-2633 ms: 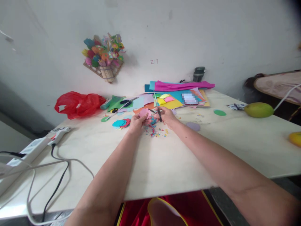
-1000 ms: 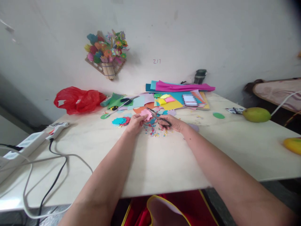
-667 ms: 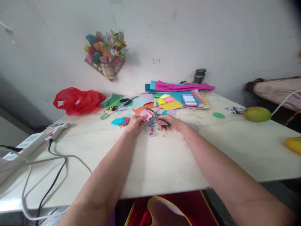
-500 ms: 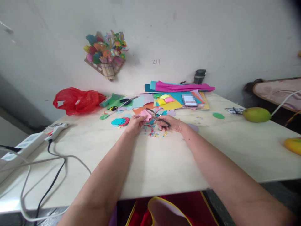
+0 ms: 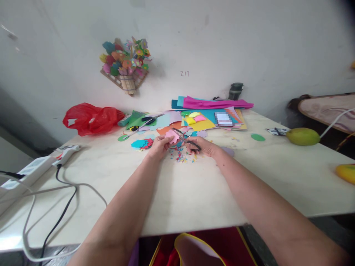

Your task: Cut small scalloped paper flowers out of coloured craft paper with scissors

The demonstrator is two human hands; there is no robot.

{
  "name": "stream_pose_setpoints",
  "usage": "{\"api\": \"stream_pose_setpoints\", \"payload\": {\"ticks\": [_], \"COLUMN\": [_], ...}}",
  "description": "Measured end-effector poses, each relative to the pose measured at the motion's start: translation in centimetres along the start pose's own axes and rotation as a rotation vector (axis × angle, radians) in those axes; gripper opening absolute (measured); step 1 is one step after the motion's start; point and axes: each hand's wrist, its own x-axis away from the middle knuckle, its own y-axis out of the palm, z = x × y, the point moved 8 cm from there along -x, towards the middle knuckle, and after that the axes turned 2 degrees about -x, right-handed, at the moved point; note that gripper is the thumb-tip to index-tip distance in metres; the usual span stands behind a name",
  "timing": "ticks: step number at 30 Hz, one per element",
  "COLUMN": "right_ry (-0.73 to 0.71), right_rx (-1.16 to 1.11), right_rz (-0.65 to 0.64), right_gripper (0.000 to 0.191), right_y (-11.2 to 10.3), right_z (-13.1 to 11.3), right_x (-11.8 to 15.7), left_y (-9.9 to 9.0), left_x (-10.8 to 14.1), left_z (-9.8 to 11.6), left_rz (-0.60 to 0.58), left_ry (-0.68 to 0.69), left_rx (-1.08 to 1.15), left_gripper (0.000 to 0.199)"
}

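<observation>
Pinched in my left hand (image 5: 159,147) is a pink paper piece (image 5: 172,136) with a scalloped edge. My right hand (image 5: 204,145) is closed around the black handles of a pair of scissors (image 5: 193,143). Their parted blades reach left to the pink paper's right edge. Small coloured paper scraps (image 5: 181,154) lie scattered on the table below both hands. To the left of my left hand rests a pile of blue and red scalloped paper pieces (image 5: 140,144). An orange paper sheet (image 5: 165,130) lies just behind the pink piece.
Behind my hands are coloured sheets (image 5: 206,121), a second pair of scissors (image 5: 149,119) and a red plastic bag (image 5: 91,120). A power strip (image 5: 30,170) with loose cables sits at the left. Right of me are a green mango (image 5: 303,136) and a green paper oval (image 5: 257,137).
Both hands stay in nearly the same place, with the pink paper and scissors still held. The whole view has shifted very slightly.
</observation>
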Motion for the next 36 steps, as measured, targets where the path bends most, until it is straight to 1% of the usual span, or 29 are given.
{"api": "stream_pose_setpoints", "payload": {"ticks": [3,8,16,22,27,32,36], "right_ry": [-0.011,-0.004,0.017,0.004,-0.006,0.021,0.017], "right_rx": [0.0,-0.032,-0.064,-0.089,-0.111,-0.114,-0.107], "right_rz": [0.018,0.04,0.093,0.098,0.08,0.092,0.072], "right_gripper": [0.027,0.031,0.029,0.031,0.032,0.028,0.028], "right_y": [0.0,0.2,0.1,0.1,0.1,0.1,0.2], "right_z": [-0.2,-0.2,0.1,0.2,0.2,0.2,0.2], "right_x": [0.2,0.2,-0.1,-0.2,-0.2,0.0,-0.1], "left_y": [-0.2,-0.7,-0.4,-0.6,-0.6,-1.0,-1.4], "left_x": [-0.1,-0.4,-0.3,-0.4,-0.4,-0.5,-0.7], "left_z": [-0.2,-0.4,-0.4,-0.6,-0.8,-0.5,-0.4], "left_rz": [-0.002,0.032,0.028,0.033,0.007,0.025,0.054], "left_ry": [-0.005,-0.007,-0.015,-0.017,-0.041,0.003,0.036], "left_rx": [-0.008,0.005,0.024,-0.012,-0.04,-0.033,-0.032], "left_gripper": [0.021,0.022,0.022,0.019,0.021,0.022,0.022]}}
